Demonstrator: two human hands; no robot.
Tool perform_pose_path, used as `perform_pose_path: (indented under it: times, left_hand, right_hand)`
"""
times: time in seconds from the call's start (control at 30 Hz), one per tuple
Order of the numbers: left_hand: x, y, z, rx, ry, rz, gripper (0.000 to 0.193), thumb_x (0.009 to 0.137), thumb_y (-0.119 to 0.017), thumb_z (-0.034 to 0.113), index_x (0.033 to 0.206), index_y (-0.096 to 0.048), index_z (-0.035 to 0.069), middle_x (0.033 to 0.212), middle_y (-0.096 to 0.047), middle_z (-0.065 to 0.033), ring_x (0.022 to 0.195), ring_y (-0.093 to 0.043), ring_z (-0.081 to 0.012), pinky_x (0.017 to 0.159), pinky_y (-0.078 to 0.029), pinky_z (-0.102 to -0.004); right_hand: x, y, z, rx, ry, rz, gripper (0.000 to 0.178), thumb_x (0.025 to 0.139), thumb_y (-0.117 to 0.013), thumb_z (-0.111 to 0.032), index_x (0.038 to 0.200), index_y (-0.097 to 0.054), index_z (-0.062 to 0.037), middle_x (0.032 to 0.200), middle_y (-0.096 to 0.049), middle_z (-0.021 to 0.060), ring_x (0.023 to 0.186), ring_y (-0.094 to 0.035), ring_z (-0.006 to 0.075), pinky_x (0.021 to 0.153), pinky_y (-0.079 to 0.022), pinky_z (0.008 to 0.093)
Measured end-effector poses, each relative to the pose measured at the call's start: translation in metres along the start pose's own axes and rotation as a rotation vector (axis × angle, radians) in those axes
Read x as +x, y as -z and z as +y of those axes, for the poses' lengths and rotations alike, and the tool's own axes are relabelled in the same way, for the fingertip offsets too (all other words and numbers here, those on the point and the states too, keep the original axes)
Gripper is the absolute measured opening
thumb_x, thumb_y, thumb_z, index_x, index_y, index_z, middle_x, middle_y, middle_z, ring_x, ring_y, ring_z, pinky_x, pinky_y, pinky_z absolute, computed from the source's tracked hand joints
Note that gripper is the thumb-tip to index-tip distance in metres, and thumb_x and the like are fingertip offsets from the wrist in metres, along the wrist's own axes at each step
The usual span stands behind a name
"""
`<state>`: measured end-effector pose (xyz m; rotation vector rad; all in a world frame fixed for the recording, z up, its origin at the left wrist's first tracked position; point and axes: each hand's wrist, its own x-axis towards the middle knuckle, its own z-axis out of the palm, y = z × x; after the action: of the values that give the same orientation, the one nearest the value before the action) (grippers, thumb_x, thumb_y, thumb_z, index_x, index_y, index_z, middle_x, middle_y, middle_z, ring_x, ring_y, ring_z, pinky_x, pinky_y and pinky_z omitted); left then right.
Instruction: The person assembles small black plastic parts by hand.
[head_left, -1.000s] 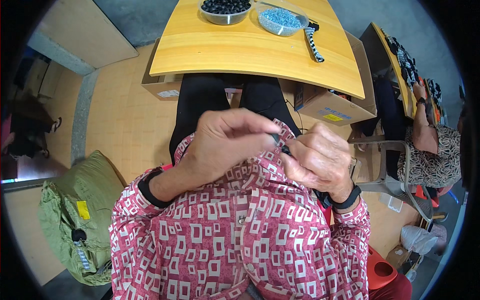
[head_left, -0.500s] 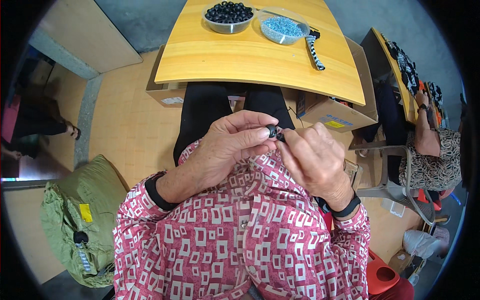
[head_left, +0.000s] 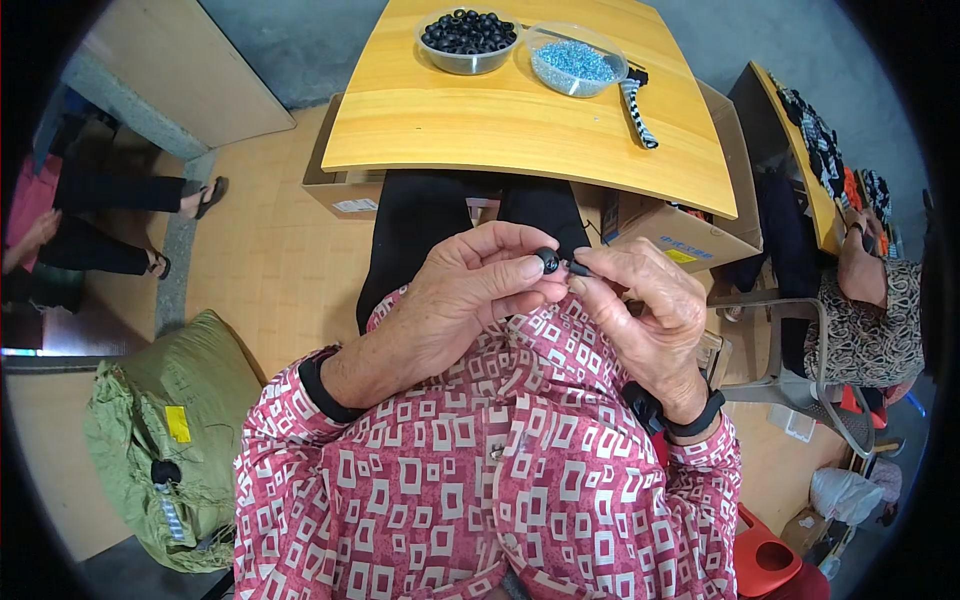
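Above my lap, my left hand (head_left: 455, 285) pinches a round black bead (head_left: 547, 261) between thumb and fingertips, its hole side facing my right hand. My right hand (head_left: 652, 310) grips a small dark rod-like piece (head_left: 578, 268) between thumb and forefinger, its tip pointing at the bead. A narrow gap shows between the two pieces. Whether a thread joins them is too small to tell. On the yellow table (head_left: 480, 135) ahead stand a clear bowl of black beads (head_left: 470, 65) and a clear bowl of light blue beads (head_left: 578, 85).
A black-and-white striped strap (head_left: 637, 115) lies right of the bowls. Cardboard boxes (head_left: 690, 235) stand under the table. A green sack (head_left: 170, 400) is at left, where another person (head_left: 100, 215) walks. Another person (head_left: 865, 320) sits at a right-hand table beside a grey chair (head_left: 770, 370).
My right hand has turned and drawn slightly away from the bead, showing more of the dark piece. The person at the left has stepped further into view. The view has shifted slightly.
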<state>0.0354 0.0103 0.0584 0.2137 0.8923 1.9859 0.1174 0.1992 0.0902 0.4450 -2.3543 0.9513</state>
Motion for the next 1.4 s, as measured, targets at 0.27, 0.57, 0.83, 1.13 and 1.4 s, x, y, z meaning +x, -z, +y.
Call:
perform_pose_path:
  times: [0.27,0.57,0.83,1.13,1.4]
  left_hand:
    - [0.001,-0.001,-0.005,-0.088,-0.039,-0.019,0.022,0.093,-0.062,0.006,0.115,-0.06,0.002,0.107,-0.065,-0.0086,0.095,-0.067,-0.0153,0.084,-0.058,-0.0233]
    - [0.001,0.001,-0.006,-0.069,-0.008,-0.011,0.021,0.095,-0.06,0.008,0.116,-0.061,0.006,0.108,-0.063,-0.0031,0.097,-0.063,-0.01,0.086,-0.056,-0.0238]
    - [0.002,0.003,-0.007,-0.076,0.008,-0.028,0.022,0.095,-0.06,0.008,0.116,-0.06,0.005,0.109,-0.063,-0.0038,0.096,-0.064,-0.0116,0.085,-0.056,-0.0231]
    - [0.002,0.007,-0.008,-0.095,-0.021,-0.063,0.022,0.095,-0.059,0.006,0.116,-0.059,0.003,0.104,-0.066,-0.0096,0.097,-0.068,-0.0183,0.083,-0.057,-0.0229]
    - [0.003,0.005,-0.005,-0.094,-0.011,-0.058,0.022,0.096,-0.059,0.007,0.117,-0.058,0.004,0.104,-0.065,-0.0086,0.097,-0.068,-0.0168,0.084,-0.057,-0.023]
  right_hand:
    - [0.003,-0.004,-0.001,-0.054,0.087,0.035,0.025,0.072,-0.078,-0.001,0.096,-0.071,0.0002,0.077,-0.064,0.0083,0.065,-0.059,0.02,0.056,-0.046,0.03]
    - [0.002,-0.007,-0.008,-0.209,0.183,0.034,0.033,0.068,-0.078,0.001,0.099,-0.07,0.0013,0.08,-0.063,0.0094,0.068,-0.058,0.0213,0.056,-0.045,0.0301]
    - [0.002,-0.008,-0.009,-0.245,0.209,0.016,0.032,0.068,-0.075,0.002,0.099,-0.069,0.0025,0.081,-0.061,0.0093,0.07,-0.059,0.021,0.057,-0.048,0.0294]
    - [-0.004,-0.006,-0.004,0.172,-0.198,0.071,0.019,0.075,-0.073,0.004,0.093,-0.068,0.0006,0.083,-0.065,0.0103,0.073,-0.064,0.0187,0.062,-0.05,0.028]
    - [-0.003,-0.008,-0.001,0.239,-0.159,0.071,0.017,0.074,-0.075,0.004,0.089,-0.067,0.0,0.085,-0.066,0.0086,0.076,-0.062,0.0157,0.064,-0.049,0.0257]
